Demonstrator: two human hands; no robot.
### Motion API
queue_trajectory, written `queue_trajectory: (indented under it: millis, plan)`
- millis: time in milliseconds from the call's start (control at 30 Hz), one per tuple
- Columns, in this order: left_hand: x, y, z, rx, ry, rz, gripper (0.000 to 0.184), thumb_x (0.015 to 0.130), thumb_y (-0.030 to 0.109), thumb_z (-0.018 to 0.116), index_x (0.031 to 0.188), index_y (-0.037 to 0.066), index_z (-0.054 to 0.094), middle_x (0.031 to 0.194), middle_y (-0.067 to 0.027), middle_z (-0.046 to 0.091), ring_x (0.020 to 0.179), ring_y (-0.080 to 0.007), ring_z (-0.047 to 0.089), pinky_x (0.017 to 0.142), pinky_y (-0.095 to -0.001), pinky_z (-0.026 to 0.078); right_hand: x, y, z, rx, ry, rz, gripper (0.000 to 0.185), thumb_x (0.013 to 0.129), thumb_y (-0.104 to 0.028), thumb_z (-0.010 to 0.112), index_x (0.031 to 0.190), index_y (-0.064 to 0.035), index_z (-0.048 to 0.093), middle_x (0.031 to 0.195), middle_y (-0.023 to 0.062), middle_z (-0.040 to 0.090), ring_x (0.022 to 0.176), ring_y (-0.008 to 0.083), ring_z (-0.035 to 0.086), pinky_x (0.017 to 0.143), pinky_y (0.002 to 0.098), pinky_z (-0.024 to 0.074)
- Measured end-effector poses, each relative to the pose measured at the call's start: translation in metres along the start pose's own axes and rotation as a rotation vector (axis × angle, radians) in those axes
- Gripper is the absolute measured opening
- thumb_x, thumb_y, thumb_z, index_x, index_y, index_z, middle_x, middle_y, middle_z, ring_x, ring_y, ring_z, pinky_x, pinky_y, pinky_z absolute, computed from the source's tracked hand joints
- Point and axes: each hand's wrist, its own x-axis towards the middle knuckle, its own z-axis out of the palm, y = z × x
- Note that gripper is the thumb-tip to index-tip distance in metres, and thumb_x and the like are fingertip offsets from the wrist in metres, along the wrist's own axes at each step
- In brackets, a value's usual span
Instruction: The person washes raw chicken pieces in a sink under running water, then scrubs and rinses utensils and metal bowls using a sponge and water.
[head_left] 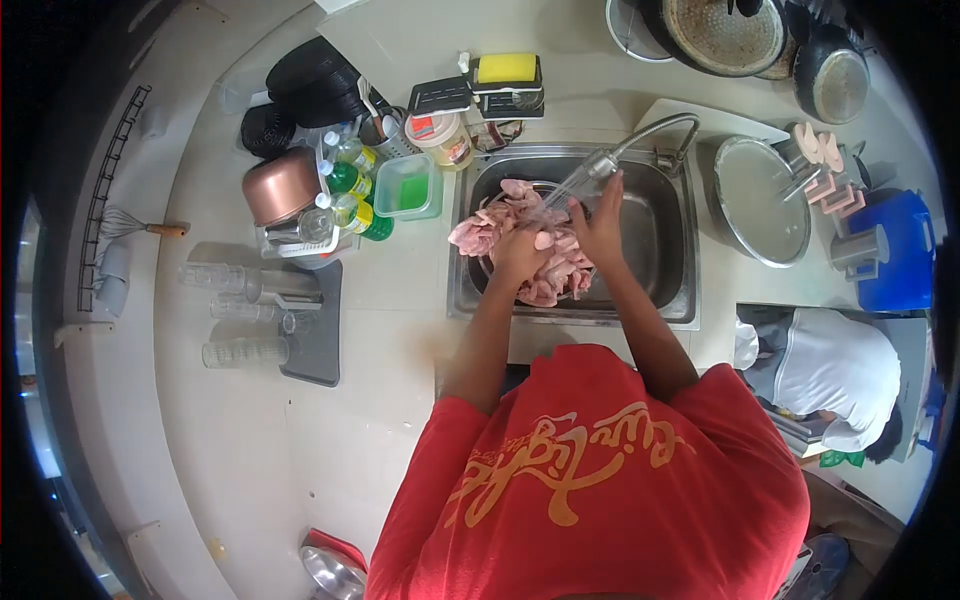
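Raw chicken pieces [570, 272] are heaped in a round container, mostly hidden beneath them, on the left side of the steel sink [660, 240]. My left hand [518, 256] rests on the heap with its fingers curled around some chicken; the fingertips are partly hidden. Fingers stretched out, my right hand [600, 228] is raised just right of the heap. Its fingertips are beside the faucet nozzle [600, 163], and I cannot tell whether they touch it. Water runs from the nozzle onto the chicken.
Left of the sink stand a green-filled tub [405, 190], soap bottles [348, 180], a copper pot [282, 188] and glasses [250, 352]. A yellow sponge [506, 68] sits behind. At right are a large round basin [760, 200] and a bending person in white [835, 370].
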Motion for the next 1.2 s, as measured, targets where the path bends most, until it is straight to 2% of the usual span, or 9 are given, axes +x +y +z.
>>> queue_trajectory:
  millis: [67, 167, 267, 367, 467, 600, 767, 1067, 1200]
  plan:
    - [0.000, 0.001, 0.000, 0.001, -0.024, -0.027, 0.046, 0.067, 0.030, 0.074, 0.110, 0.016, 0.066, 0.109, -0.0088, 0.067, 0.109, -0.0340, 0.054, 0.096, -0.0461, 0.038, -0.001, -0.015, -0.009, -0.014, -0.021, -0.064, 0.085, 0.092, -0.028, 0.060, 0.148, 0.0063, 0.007, 0.150, 0.0355, 0.012, 0.137, 0.0470, 0.027, 0.113, 0.0453, 0.0222]
    - [0.002, -0.006, 0.008, -0.053, -0.059, -0.059, 0.048, 0.067, 0.031, 0.075, 0.111, 0.016, 0.066, 0.112, -0.0075, 0.066, 0.111, -0.0333, 0.052, 0.098, -0.0469, 0.035, 0.005, -0.008, -0.010, -0.048, -0.087, -0.096, 0.081, 0.091, -0.025, 0.061, 0.148, 0.0054, 0.012, 0.153, 0.0310, 0.011, 0.134, 0.0428, 0.036, 0.108, 0.0446, 0.0335]
    - [0.000, -0.004, 0.005, -0.059, -0.040, -0.045, 0.050, 0.067, 0.033, 0.074, 0.113, 0.016, 0.066, 0.114, -0.0065, 0.066, 0.111, -0.0325, 0.052, 0.099, -0.0470, 0.035, 0.014, -0.002, -0.014, 0.295, -0.230, 0.103, 0.081, 0.089, -0.019, 0.063, 0.151, -0.0008, 0.014, 0.155, 0.0300, 0.007, 0.132, 0.0397, 0.041, 0.097, 0.0381, 0.0462]
    - [-0.001, -0.004, 0.005, 0.009, -0.026, -0.038, 0.050, 0.068, 0.035, 0.074, 0.113, 0.017, 0.066, 0.113, -0.0059, 0.067, 0.110, -0.0314, 0.052, 0.099, -0.0469, 0.034, 0.018, -0.002, -0.021, 0.424, -0.279, 0.205, 0.077, 0.091, -0.017, 0.062, 0.152, -0.0054, 0.016, 0.156, 0.0260, 0.008, 0.125, 0.0329, 0.051, 0.095, 0.0347, 0.0485]
    - [0.001, 0.001, -0.002, 0.020, -0.054, -0.060, 0.049, 0.068, 0.037, 0.073, 0.113, 0.019, 0.067, 0.112, -0.0059, 0.067, 0.110, -0.0309, 0.052, 0.100, -0.0467, 0.034, 0.016, 0.017, -0.015, 0.556, -0.258, 0.116, 0.071, 0.096, -0.013, 0.053, 0.153, -0.0066, 0.010, 0.158, 0.0177, 0.010, 0.121, 0.0253, 0.054, 0.092, 0.0316, 0.0482]
    - [0.002, -0.003, 0.003, -0.016, -0.100, -0.065, 0.048, 0.069, 0.040, 0.073, 0.113, 0.020, 0.067, 0.112, -0.0065, 0.067, 0.111, -0.0315, 0.051, 0.100, -0.0466, 0.033, 0.020, 0.009, -0.027, 0.672, -0.325, 0.241, 0.071, 0.096, -0.012, 0.054, 0.152, -0.0049, 0.011, 0.152, 0.0154, 0.028, 0.114, 0.0235, 0.058, 0.089, 0.0314, 0.0486]
    - [0.000, -0.004, 0.006, -0.055, 0.001, -0.041, 0.045, 0.067, 0.041, 0.075, 0.104, 0.017, 0.070, 0.107, -0.0055, 0.069, 0.113, -0.0317, 0.049, 0.100, -0.0462, 0.034, 0.030, -0.008, -0.035, 0.684, -0.364, 0.308, 0.070, 0.096, -0.019, 0.054, 0.152, -0.0060, 0.014, 0.139, 0.0134, 0.047, 0.105, 0.0235, 0.063, 0.086, 0.0327, 0.0487]
    - [0.001, -0.004, 0.004, -0.028, -0.041, -0.056, 0.049, 0.069, 0.045, 0.073, 0.111, 0.020, 0.067, 0.111, -0.0059, 0.068, 0.109, -0.0324, 0.051, 0.097, -0.0464, 0.035, 0.037, -0.018, -0.050, 0.735, -0.292, 0.314, 0.065, 0.096, -0.023, 0.054, 0.151, -0.0066, 0.023, 0.151, 0.0148, 0.032, 0.106, 0.0246, 0.063, 0.086, 0.0351, 0.0486]
    - [0.000, -0.007, 0.009, -0.011, -0.019, -0.056, 0.049, 0.069, 0.043, 0.073, 0.112, 0.021, 0.067, 0.109, -0.0058, 0.068, 0.108, -0.0316, 0.052, 0.097, -0.0459, 0.036, 0.033, -0.020, -0.045, 0.696, -0.258, 0.319, 0.063, 0.096, -0.021, 0.054, 0.150, -0.0063, 0.024, 0.150, 0.0146, 0.033, 0.108, 0.0244, 0.062, 0.085, 0.0339, 0.0496]
